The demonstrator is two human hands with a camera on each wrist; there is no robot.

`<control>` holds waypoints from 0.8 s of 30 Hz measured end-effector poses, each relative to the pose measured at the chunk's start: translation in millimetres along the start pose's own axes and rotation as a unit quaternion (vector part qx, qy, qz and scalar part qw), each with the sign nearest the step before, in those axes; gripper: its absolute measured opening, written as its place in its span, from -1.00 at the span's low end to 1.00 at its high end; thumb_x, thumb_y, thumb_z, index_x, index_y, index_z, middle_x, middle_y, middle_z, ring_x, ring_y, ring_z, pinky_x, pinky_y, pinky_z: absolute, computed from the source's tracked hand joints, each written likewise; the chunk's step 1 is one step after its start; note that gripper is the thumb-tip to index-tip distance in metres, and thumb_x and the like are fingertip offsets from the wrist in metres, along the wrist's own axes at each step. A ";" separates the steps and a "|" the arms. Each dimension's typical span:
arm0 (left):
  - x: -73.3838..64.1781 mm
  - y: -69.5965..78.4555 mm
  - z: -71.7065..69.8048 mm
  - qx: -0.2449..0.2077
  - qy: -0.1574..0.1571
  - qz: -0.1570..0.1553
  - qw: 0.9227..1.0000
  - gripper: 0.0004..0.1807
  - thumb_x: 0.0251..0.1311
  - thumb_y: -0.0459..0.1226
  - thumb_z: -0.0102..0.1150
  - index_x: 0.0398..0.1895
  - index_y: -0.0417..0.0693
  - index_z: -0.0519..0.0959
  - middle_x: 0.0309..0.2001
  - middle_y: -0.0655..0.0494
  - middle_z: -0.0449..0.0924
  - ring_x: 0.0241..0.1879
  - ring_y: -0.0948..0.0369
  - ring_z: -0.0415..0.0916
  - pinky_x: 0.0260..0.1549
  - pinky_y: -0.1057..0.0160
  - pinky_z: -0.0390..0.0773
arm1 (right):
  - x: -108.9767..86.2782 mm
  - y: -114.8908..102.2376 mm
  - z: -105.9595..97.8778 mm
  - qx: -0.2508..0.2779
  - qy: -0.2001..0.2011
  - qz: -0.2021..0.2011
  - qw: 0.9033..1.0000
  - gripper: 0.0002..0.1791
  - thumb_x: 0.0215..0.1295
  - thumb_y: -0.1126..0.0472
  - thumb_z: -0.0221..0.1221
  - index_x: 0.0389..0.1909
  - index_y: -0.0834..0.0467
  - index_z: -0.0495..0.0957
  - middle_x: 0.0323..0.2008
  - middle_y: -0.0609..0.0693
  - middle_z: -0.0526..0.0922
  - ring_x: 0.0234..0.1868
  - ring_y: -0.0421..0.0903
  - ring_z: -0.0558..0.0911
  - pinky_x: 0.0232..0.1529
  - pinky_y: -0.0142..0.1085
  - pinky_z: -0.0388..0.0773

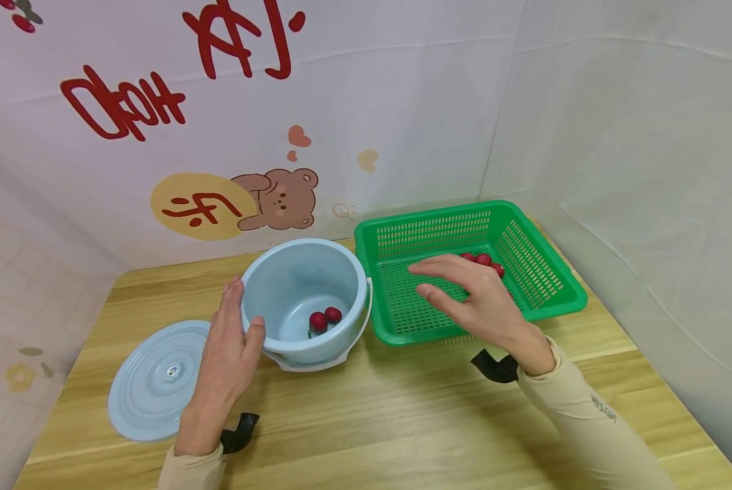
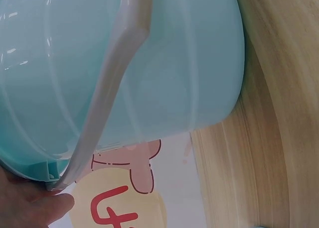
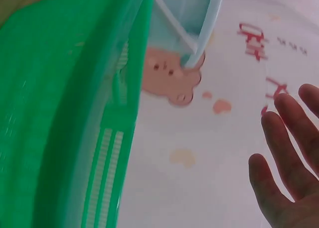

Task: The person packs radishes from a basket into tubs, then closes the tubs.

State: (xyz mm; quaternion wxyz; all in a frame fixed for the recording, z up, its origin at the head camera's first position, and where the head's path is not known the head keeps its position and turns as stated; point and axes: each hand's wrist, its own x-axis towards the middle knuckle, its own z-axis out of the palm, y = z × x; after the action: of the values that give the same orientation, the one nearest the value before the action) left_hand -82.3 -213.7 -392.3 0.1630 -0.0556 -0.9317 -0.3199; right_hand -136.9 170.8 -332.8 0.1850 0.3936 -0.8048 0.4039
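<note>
At the left side of a light blue bucket (image 1: pixel 289 289), my left hand (image 1: pixel 228 347) rests its straight fingers against the rim, the thumb apart. The left wrist view has its fingertips beside the end of the white handle (image 2: pixel 102 96). Inside the bucket lie two dark red, round radish-like pieces (image 1: pixel 318 322), one with a bit of green. My right hand (image 1: pixel 473 296) hovers over a green slotted basket (image 1: pixel 396 337), its fingers spread and holding nothing. More red pieces (image 1: pixel 483 259) lie in the basket's right part, some hidden behind this hand.
A round light blue lid (image 1: pixel 148 391) lies on the wooden table (image 1: pixel 366 435), left of the bucket. Bucket and basket stand close together near the back wall (image 1: pixel 421 122), a white sheet printed with a bear and red lettering.
</note>
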 end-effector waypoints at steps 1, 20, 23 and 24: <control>-0.1 -0.4 0.2 0.000 0.001 0.001 1.000 -0.28 0.55 -0.14 -0.13 0.64 -0.28 0.02 0.64 -0.19 -0.02 0.62 -0.15 -0.13 0.47 -0.35 0.01 | -2.8 3.4 -4.0 -0.005 0.006 0.003 1.000 -0.60 0.25 0.39 0.38 0.12 0.12 0.71 0.10 -0.03 0.73 0.07 -0.13 0.67 -0.03 -0.48 0.53; 0.0 -0.8 0.7 0.000 0.003 0.005 1.000 -0.28 0.55 -0.15 -0.13 0.63 -0.29 0.01 0.63 -0.21 -0.02 0.62 -0.17 -0.12 0.48 -0.34 0.01 | -43.0 63.8 -59.1 -0.060 -0.016 0.151 0.987 -0.67 0.39 0.26 0.33 0.12 -0.08 0.72 0.05 -0.12 0.75 0.07 -0.33 0.60 0.09 -0.57 0.39; 0.4 -0.8 0.7 0.002 0.002 0.005 1.000 -0.28 0.56 -0.13 -0.15 0.64 -0.29 0.01 0.63 -0.23 -0.01 0.61 -0.17 -0.11 0.48 -0.33 0.01 | -47.4 72.0 -65.1 -0.059 -0.029 0.188 0.980 -0.70 0.41 0.19 0.32 0.12 -0.05 0.72 0.06 -0.15 0.74 0.11 -0.40 0.58 0.10 -0.59 0.39; 0.5 -0.8 0.7 0.003 0.002 0.005 1.000 -0.28 0.56 -0.13 -0.15 0.63 -0.29 0.01 0.63 -0.23 -0.01 0.61 -0.17 -0.11 0.49 -0.32 0.01 | -48.3 74.4 -67.1 -0.057 -0.034 0.198 0.978 -0.71 0.43 0.17 0.31 0.13 -0.05 0.72 0.07 -0.16 0.74 0.12 -0.41 0.58 0.09 -0.60 0.39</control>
State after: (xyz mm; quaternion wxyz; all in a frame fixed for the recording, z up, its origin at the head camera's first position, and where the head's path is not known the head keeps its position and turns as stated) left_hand -83.1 -213.9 -393.2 0.1668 -0.0591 -0.9319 -0.3166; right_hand -166.4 274.6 -359.4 0.0954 0.2287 -0.8943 0.3727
